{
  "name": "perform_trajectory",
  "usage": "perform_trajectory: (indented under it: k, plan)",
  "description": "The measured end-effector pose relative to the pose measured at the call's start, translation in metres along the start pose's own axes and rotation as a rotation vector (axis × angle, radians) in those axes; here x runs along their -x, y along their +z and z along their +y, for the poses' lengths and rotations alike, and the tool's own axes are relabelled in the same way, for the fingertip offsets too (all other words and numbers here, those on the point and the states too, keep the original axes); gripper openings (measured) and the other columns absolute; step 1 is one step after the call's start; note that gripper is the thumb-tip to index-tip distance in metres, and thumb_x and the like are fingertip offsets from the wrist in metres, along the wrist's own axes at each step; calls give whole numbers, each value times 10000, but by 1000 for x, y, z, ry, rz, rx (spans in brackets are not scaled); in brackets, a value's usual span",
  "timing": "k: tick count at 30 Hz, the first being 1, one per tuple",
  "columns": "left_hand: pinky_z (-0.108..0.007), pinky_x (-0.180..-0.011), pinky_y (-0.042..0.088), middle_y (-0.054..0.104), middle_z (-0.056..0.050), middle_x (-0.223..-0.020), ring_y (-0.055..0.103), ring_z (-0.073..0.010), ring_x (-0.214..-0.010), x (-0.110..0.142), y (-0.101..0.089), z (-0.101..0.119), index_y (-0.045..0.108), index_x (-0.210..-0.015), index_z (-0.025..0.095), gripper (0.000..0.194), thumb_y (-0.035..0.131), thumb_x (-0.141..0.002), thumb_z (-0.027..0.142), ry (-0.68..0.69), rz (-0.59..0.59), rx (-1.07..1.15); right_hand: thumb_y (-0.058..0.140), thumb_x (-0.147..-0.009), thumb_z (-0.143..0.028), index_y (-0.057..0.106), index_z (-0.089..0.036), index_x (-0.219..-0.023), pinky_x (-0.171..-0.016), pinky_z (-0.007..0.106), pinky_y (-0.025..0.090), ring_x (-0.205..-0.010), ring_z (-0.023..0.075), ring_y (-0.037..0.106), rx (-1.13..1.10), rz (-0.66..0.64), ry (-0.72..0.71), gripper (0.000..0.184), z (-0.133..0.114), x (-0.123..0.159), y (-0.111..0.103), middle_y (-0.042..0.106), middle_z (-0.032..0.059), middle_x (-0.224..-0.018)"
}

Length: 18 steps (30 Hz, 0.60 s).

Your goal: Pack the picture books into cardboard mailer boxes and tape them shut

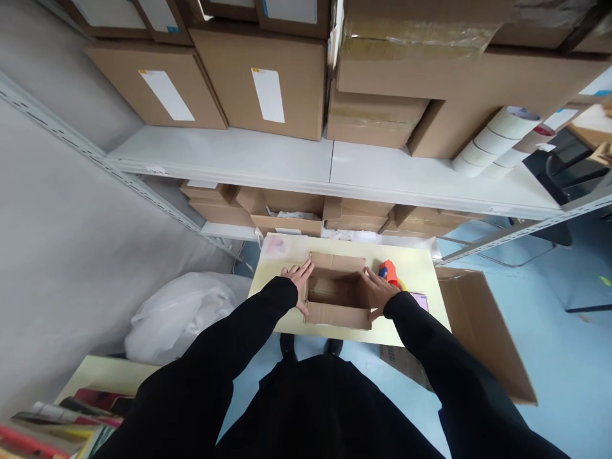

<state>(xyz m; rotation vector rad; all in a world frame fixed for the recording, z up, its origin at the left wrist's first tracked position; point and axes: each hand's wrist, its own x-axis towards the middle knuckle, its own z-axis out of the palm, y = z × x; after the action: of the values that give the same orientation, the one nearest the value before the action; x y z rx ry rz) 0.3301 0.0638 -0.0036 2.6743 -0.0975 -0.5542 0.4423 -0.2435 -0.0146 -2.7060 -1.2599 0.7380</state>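
Observation:
A small cardboard box stands on the pale yellow table with its top open, its front and back flaps folded outward. My left hand spans the box's left side, fingers at the back corner and thumb near the front one. On the opposite side my right hand grips the box in the same way, fingers spread along the edge. I see nothing inside the box. Just right of it lies an orange and blue tape dispenser, partly behind my right hand. A device with a purplish screen shows beside my right sleeve.
Behind the table a white shelf holds several cardboard boxes and rolls of tape. A large open carton stands on the floor to the right. A white plastic bag lies left, above books.

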Motion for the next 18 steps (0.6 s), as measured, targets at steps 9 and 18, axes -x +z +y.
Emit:
perform_trajectory:
  k: [9,18]
  plan:
    - [-468,-982,142,86,-131,-1455,241,-365,-1223,-14,10,-9,50,-1391,204,1292,723,-353,576,5,84,140,682,-553,-406,-128,-226,-1375,-892,535,319,-1271,356,204,4,-18,57,1168,5,-8,10,43,112,-1458]
    - [-501,-1006,65,64,-107,-1461,168,-378,-1257,-5,9,-13,72,-1388,214,1278,728,-350,567,34,62,91,701,-472,-461,-166,-170,-1366,-947,549,237,-1303,340,116,77,-10,27,1279,-3,-8,9,23,128,-1454]
